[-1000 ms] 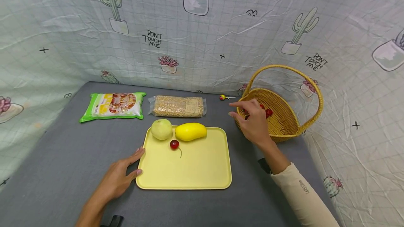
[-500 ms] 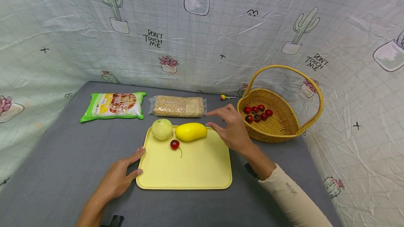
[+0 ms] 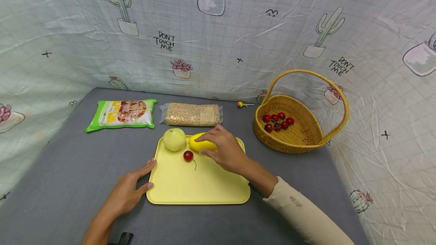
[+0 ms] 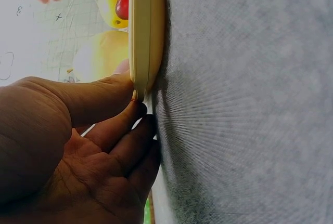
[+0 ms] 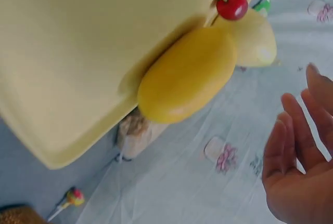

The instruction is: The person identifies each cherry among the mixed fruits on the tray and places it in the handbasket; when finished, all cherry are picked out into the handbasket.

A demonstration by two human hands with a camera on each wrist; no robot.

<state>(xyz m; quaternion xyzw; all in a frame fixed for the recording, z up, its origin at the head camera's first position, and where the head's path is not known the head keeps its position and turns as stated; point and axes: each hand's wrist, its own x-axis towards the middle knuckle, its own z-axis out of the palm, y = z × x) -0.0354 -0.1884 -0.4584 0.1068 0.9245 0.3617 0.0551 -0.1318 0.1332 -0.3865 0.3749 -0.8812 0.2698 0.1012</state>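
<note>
A yellow mango (image 3: pixel 193 144) lies along the far rim of a pale yellow tray (image 3: pixel 204 188). Over its right part is my right hand (image 3: pixel 226 150), thumb and fingers apart with nothing between them; the right wrist view shows a gap between this hand and the mango (image 5: pixel 187 76). Left of the mango sits a round pale green fruit (image 3: pixel 174 139), and in front of them is a cherry (image 3: pixel 188 156) with its stem. My left hand (image 3: pixel 127 190) rests its thumb and fingertips against the tray's left rim, fingers fairly straight.
A wicker basket (image 3: pixel 306 141) with a tall handle stands at the right, with several cherries (image 3: pixel 277 126) inside. Behind the tray lie a clear packet of yellow kernels (image 3: pixel 190 115) and a green-and-white food bag (image 3: pixel 124 114). A lollipop (image 3: pixel 240 104) lies left of the basket.
My right hand has moved left from over the basket to above the mango, uncovering the cherries in the basket. My left hand and the tray have stayed put.
</note>
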